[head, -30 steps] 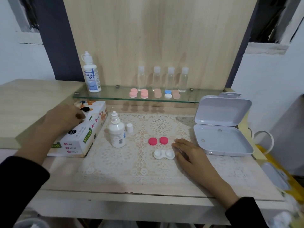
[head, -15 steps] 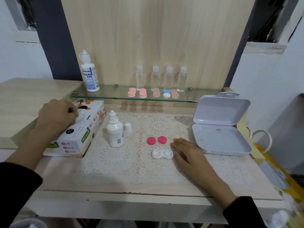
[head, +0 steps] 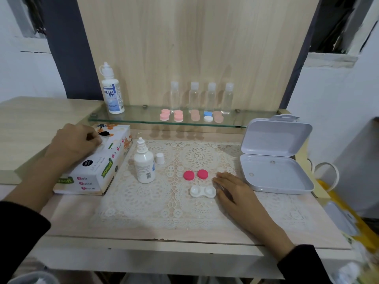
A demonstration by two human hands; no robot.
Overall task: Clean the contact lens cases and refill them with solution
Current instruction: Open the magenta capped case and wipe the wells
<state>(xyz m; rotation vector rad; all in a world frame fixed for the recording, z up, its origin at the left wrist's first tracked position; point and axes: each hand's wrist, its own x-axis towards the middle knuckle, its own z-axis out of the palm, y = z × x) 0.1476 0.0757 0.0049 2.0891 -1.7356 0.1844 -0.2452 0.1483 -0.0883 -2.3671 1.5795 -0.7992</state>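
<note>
A white contact lens case [head: 203, 191] lies uncapped on the lace mat [head: 143, 203], with its two pink caps [head: 188, 175] [head: 202, 174] just behind it. To the left stands a small white solution bottle [head: 144, 167] with its cap [head: 160, 158] off beside it. My right hand [head: 235, 191] rests flat on the mat, its fingertips right next to the case. My left hand [head: 75, 142] sits on top of the tissue box [head: 96, 171], fingers curled at the slot and pinching a bit of white tissue [head: 101, 144].
An open grey plastic box [head: 274, 177] stands at the right of the mat. The glass shelf [head: 143, 119] behind holds a large solution bottle [head: 112, 93], several small clear bottles [head: 193, 97] and several capped lens cases [head: 178, 115].
My left hand has curled its fingers tighter at the tissue box slot. The right hand has stayed beside the case.
</note>
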